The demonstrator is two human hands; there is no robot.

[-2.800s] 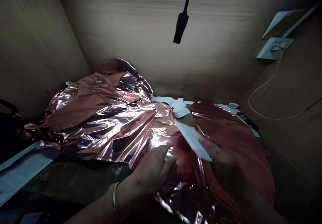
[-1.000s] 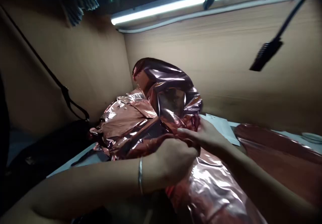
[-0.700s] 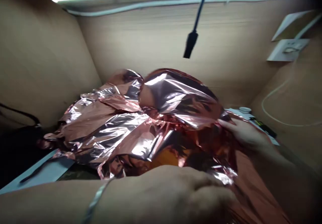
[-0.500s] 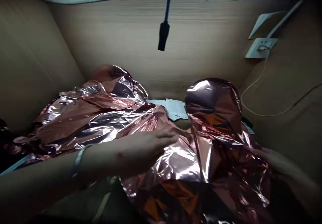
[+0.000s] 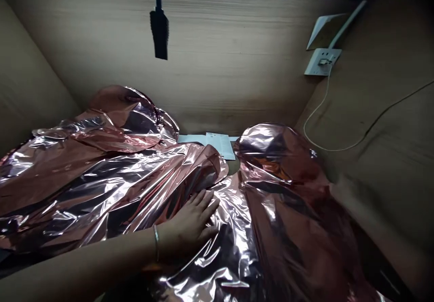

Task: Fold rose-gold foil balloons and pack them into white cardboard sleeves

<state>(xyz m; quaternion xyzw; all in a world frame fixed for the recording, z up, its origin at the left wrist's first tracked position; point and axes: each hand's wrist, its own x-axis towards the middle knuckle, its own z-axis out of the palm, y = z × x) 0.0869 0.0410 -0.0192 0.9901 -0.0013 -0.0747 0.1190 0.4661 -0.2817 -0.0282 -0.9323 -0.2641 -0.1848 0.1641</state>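
Wood-laminate wall (image 5: 220,53) behind, white wall socket (image 5: 322,61) with thin white cable (image 5: 315,121) at right, dark brush head (image 5: 159,35) hanging on a cord in front. Two large crumpled rose-gold foil sheets fill the lower view, left sheet (image 5: 111,189) and right sheet (image 5: 288,220), nearly meeting mid-frame; white paper slips (image 5: 219,144) just behind the gap. Left hand (image 5: 190,223) lies palm down on the foil, fingers (image 5: 205,202) spread, grip released, arm in from lower left; thin bangle (image 5: 156,243) on wrist. Right forearm (image 5: 369,229) blurred at right; right hand's grip: cannot tell.
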